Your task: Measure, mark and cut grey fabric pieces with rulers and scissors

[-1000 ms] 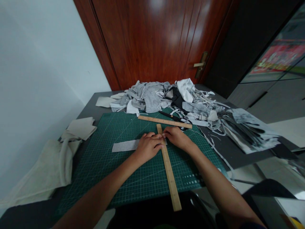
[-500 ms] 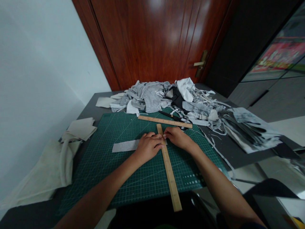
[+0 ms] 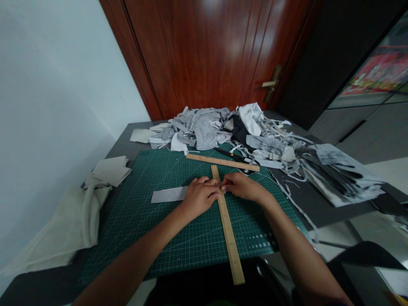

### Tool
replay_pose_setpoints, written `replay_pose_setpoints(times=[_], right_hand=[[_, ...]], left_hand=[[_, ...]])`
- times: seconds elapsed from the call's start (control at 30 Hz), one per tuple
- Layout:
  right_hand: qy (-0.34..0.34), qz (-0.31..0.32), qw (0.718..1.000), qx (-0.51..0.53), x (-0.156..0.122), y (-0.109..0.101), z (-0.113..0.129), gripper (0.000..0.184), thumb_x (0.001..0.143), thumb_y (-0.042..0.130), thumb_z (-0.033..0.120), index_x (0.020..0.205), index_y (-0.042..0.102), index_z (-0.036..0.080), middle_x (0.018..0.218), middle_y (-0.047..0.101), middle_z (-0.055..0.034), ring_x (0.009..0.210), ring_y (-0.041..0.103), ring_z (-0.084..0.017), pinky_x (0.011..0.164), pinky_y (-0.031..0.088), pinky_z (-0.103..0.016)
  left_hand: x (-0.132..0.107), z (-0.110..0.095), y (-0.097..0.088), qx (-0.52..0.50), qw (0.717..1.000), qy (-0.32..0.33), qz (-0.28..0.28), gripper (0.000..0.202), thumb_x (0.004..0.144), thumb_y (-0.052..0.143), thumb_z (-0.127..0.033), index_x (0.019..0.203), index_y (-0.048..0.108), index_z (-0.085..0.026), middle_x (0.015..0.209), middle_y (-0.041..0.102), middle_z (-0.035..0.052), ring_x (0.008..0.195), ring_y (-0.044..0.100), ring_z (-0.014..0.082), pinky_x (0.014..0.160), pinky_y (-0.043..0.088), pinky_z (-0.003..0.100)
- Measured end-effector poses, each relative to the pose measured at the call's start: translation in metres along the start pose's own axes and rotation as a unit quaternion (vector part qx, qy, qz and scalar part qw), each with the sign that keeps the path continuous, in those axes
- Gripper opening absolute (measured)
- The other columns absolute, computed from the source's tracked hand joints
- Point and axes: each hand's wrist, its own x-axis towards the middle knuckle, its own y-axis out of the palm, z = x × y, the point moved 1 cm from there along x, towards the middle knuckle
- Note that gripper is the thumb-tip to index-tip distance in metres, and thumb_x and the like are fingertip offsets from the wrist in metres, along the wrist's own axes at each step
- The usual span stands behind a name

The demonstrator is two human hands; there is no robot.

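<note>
My left hand [image 3: 200, 196] lies on a grey fabric strip [image 3: 168, 194] on the green cutting mat [image 3: 159, 238], fingers pressed against the left edge of a long wooden ruler [image 3: 227, 225]. My right hand [image 3: 240, 186] rests on the mat at the ruler's right edge, fingertips bunched and touching the ruler and the left fingertips. Whether it pinches anything is hidden. The ruler runs from near the mat's middle towards me.
A second wooden ruler [image 3: 222, 162] lies crosswise beyond the hands, with black scissors [image 3: 230, 155] behind it. A heap of grey and white fabric scraps [image 3: 229, 129] fills the table's far side. Folded cream cloth [image 3: 108, 170] lies at the left. A wooden door [image 3: 207, 55] stands behind.
The hands and ruler stay almost where they were; the right hand slid slightly nearer along the ruler. The view shifted a little.
</note>
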Motion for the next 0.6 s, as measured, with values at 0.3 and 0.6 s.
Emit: replay_pose_setpoints(times=[0.3, 0.6], right_hand=[[0.012, 0.068, 0.996, 0.05, -0.005, -0.003, 0.0, 0.01, 0.083, 0.07, 0.01, 0.079, 0.074, 0.019, 0.054, 0.06, 0.0072, 0.048, 0.054, -0.011, 0.049, 0.036, -0.022], [0.008, -0.089, 0.995, 0.044, 0.011, -0.001, -0.009, 0.01, 0.094, 0.062, 0.016, 0.091, 0.071, 0.016, 0.076, 0.071, -0.0015, 0.061, 0.062, -0.014, 0.058, 0.046, -0.024]], left_hand=[[0.0, 0.001, 0.002, -0.001, 1.0, 0.008, -0.011, 0.016, 0.102, 0.061, -0.036, 0.101, 0.075, -0.028, 0.117, 0.074, -0.0022, 0.109, 0.059, 0.0242, 0.084, 0.041, 0.038], [0.001, 0.002, 0.003, 0.007, 1.0, 0.008, -0.005, 0.014, 0.1, 0.063, -0.033, 0.102, 0.077, -0.029, 0.116, 0.075, -0.0022, 0.107, 0.06, 0.0245, 0.084, 0.043, 0.039]])
